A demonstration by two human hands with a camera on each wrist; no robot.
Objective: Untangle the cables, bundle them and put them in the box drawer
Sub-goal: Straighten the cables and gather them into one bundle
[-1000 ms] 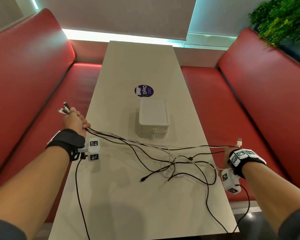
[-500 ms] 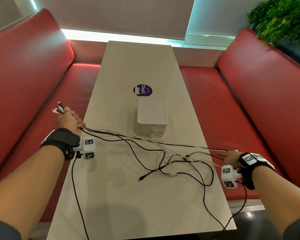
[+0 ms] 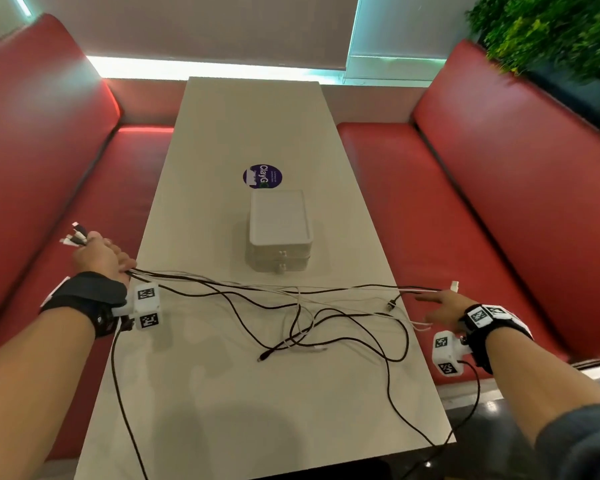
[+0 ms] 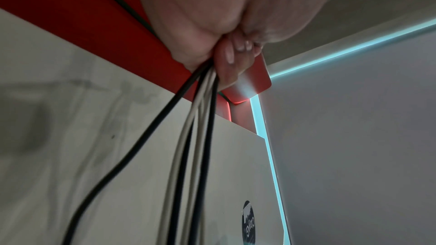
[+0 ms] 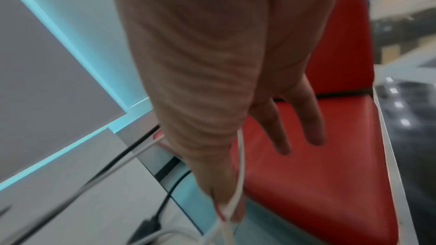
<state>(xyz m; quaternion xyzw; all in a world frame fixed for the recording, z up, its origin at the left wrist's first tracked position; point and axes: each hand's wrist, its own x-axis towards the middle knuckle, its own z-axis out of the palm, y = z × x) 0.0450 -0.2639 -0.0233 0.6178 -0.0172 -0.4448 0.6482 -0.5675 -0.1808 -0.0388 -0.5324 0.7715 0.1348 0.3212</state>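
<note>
Several black and white cables point(image 3: 291, 306) lie tangled across the near half of the table point(image 3: 250, 116). My left hand point(image 3: 101, 252) grips their gathered ends over the table's left edge, and the plugs point(image 3: 75, 235) stick out past my knuckles. The left wrist view shows my fingers point(image 4: 226, 59) curled round the bunch of cables point(image 4: 200, 118). My right hand point(image 3: 437, 303) is at the right edge and pinches a white cable point(image 5: 240, 165) between thumb and forefinger, the other fingers straight. Its white plug point(image 3: 454, 285) stands up behind the hand. The white drawer box point(image 3: 279, 233) sits mid-table with both drawers shut.
A round purple sticker point(image 3: 262, 176) lies just behind the box. Red benches point(image 3: 447, 220) flank the table on both sides, with plants point(image 3: 551, 36) at the far right. One black cable point(image 3: 413, 424) trails off the table's near right corner. A loose black plug point(image 3: 390, 304) lies by my right hand.
My left hand has drawn the gathered ends further left, off the table's edge. My right hand has dropped lower and flattened out, still holding the white cable.
</note>
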